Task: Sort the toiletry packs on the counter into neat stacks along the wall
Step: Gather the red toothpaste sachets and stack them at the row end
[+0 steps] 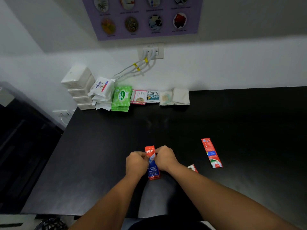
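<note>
**Squaring up the toothpaste sachets**

At lower centre, our left hand (136, 163) and right hand (165, 158) pinch a small stack of red-and-blue foil toothpaste sachets (152, 163) against the black table (99, 155) — likely aligning edges. One loose red sachet (211, 152) lies right, apart.

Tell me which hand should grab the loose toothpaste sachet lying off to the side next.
Right, probably. The loose sachet lies on the counter to the right of both hands, nearer the right hand. The left hand would have to cross over and could keep pinching the stack.
</note>
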Available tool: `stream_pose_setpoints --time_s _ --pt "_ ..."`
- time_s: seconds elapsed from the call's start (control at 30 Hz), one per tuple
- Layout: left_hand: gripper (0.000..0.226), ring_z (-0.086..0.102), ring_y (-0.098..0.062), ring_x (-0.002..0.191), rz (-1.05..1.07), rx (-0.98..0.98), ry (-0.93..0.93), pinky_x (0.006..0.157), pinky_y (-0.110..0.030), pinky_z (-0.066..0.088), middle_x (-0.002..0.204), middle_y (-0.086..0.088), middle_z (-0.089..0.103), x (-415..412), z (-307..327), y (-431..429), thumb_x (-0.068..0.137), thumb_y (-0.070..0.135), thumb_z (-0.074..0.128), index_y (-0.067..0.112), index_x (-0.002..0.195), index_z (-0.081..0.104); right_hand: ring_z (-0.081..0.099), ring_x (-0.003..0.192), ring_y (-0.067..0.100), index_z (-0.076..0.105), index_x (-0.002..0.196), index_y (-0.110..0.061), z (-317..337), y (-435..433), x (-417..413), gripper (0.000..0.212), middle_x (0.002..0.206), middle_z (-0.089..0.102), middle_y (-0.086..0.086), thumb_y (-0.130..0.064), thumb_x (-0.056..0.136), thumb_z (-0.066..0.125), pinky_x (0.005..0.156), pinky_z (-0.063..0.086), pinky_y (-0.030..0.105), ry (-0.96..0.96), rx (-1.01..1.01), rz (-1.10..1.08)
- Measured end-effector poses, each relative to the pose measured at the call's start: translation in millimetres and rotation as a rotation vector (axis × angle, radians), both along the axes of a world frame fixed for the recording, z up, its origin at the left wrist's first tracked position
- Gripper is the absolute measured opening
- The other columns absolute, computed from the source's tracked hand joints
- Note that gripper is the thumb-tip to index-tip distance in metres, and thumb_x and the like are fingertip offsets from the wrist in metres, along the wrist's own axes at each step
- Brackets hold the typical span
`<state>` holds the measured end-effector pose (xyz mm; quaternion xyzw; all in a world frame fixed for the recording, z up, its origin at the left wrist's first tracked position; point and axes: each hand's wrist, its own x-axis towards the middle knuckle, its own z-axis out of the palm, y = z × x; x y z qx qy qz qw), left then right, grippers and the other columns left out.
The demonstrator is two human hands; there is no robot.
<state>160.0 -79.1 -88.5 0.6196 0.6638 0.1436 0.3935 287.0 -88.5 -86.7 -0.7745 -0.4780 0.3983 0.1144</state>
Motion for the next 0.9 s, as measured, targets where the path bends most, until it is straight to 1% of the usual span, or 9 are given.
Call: stream_pose_setpoints --time_s 0.13,0.2,0.33,0.43,0.5,0.6,0.67,0.8,0.9 --pt "0.016 0.062 0.001 0.074 0.049 -0.004 -0.073 0.059 -0.019 0.049 0.091 0.005 0.071 -3.8 7.2 -1.4 0.096 0.024 0.064 0.014 0.105 0.072 0.062 0.113 0.018 0.059 0.132 -0.017 4.0 -5.8 9.7 0.041 0.126 0.065 0.005 -0.022 0.092 0.066 0.093 0.053 0.034 0.112 0.027 -0.062" --pt "0.017 0.064 -0.002 0.08 0.048 0.081 -0.067 0.068 -0.025 0.054 0.095 0.005 0.07 -3.4 9.6 -2.6 0.094 0.03 0.064 0.018 0.105 0.071 0.06 0.117 0.017 0.055 0.137 -0.017 6.9 -12.2 19.1 0.044 0.13 0.063 0.004 -0.022 0.094 0.062 0.095 0.05 0.03 0.127 0.073 -0.062" --pt "0.018 0.06 -0.005 0.09 -0.064 0.291 -0.013 0.075 -0.021 0.05 0.102 0.009 0.057 12.3 18.1 -13.0 0.093 0.034 0.064 0.024 0.108 0.068 0.064 0.1 0.011 0.069 0.118 -0.019 13.3 -31.5 44.5 0.026 0.117 0.07 0.001 -0.018 0.094 0.06 0.091 0.051 0.026 0.103 0.139 -0.052" --pt "0.017 0.057 -0.001 0.092 -0.288 0.403 0.002 0.083 -0.018 0.048 0.098 0.014 0.056 34.5 22.7 -23.5 0.09 0.033 0.068 0.027 0.106 0.07 0.064 0.092 0.009 0.072 0.11 -0.022 21.2 -47.7 68.4 0.022 0.105 0.071 -0.004 -0.015 0.093 0.059 0.087 0.051 0.024 0.052 0.143 -0.058" --pt "0.02 0.056 0.0 0.092 -0.456 0.41 0.021 0.083 -0.016 0.048 0.1 0.013 0.058 50.2 24.3 -29.1 0.089 0.033 0.07 0.025 0.108 0.07 0.065 0.086 0.007 0.07 0.108 -0.023 25.9 -60.7 85.0 0.021 0.092 0.07 -0.008 -0.015 0.091 0.061 0.083 0.052 0.025 0.017 0.123 -0.061" --pt "0.031 0.057 -0.006 0.101 -0.611 0.299 0.063 0.09 -0.026 0.051 0.108 0.008 0.06 71.5 20.3 -34.8 0.088 0.034 0.071 0.024 0.117 0.069 0.067 0.077 0.008 0.068 0.096 -0.026 30.3 -82.7 104.5 0.014 0.079 0.069 -0.008 -0.016 0.086 0.068 0.079 0.056 0.03 0.03 0.067 -0.042" --pt "0.038 0.058 -0.009 0.105 -0.663 0.247 0.115 0.091 -0.032 0.052 0.112 0.006 0.059 83.9 16.2 -38.8 0.086 0.039 0.072 0.025 0.12 0.067 0.068 0.085 0.014 0.065 0.086 -0.029 33.8 -95.6 112.3 0.012 0.087 0.07 -0.004 -0.022 0.082 0.073 0.08 0.057 0.034 -0.046 -0.015 0.011" --pt "0.041 0.054 -0.015 0.108 -0.738 0.311 0.26 0.089 -0.034 0.051 0.114 0.003 0.057 100.0 7.8 -46.8 0.086 0.05 0.067 0.025 0.119 0.066 0.064 0.096 0.019 0.06 0.103 -0.022 36.9 -115.4 113.5 0.034 0.104 0.064 0.0 -0.039 0.078 0.076 0.076 0.052 0.03 -0.368 -0.169 0.143" --pt "0.039 0.054 -0.018 0.109 -0.783 0.321 0.36 0.091 -0.036 0.049 0.116 0.001 0.057 107.0 1.1 -48.9 0.084 0.046 0.068 0.025 0.117 0.066 0.063 0.101 0.022 0.058 0.109 -0.021 29.2 -123.0 104.7 0.037 0.111 0.062 0.002 -0.04 0.081 0.073 0.075 0.046 0.03 -0.437 -0.181 0.118"
